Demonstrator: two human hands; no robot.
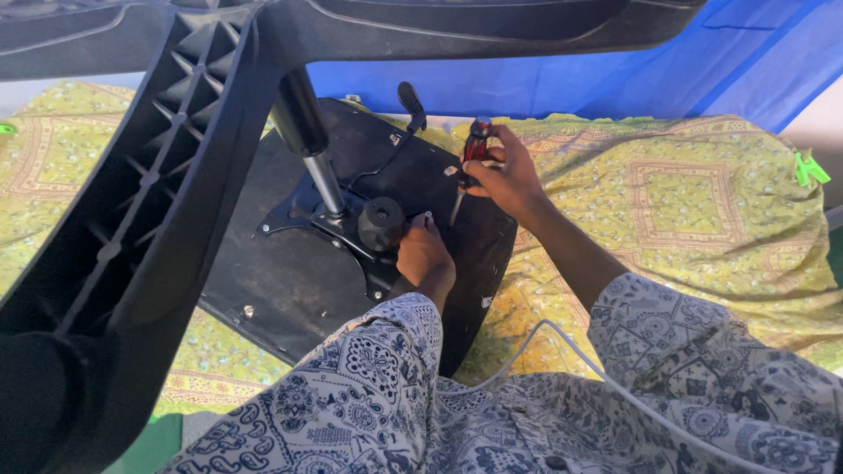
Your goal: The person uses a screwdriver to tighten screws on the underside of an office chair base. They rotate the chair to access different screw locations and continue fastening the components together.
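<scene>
An upturned office chair lies on a yellow-green patterned cloth (702, 202), with blue sheeting (615, 88) behind. The chair's black plastic star base (149, 228) rises toward me and fills the left of the view, its ribbed leg close to the camera. The black seat underside (290, 281) faces up across my lap. From its middle the gas-lift column (307, 132) slants up to the base, set in a black metal mechanism plate (307, 219) with a round black knob (381, 223) and a paddle lever (411, 105) beyond.

My right hand (500, 175) is closed around a red-and-black screwdriver (470, 162), its shaft angled down with the tip near the plate's edge. My left hand (424, 254) rests on the seat beside the knob, fingertips pinched at a small screw (428, 214). A white cable (562, 347) crosses my patterned clothing.

I judge the chair heavy, stiff and awkward, best steadied by the seat edge or a base leg. The screw is tiny and easily dropped; the screwdriver wants a firm grip on its handle.
</scene>
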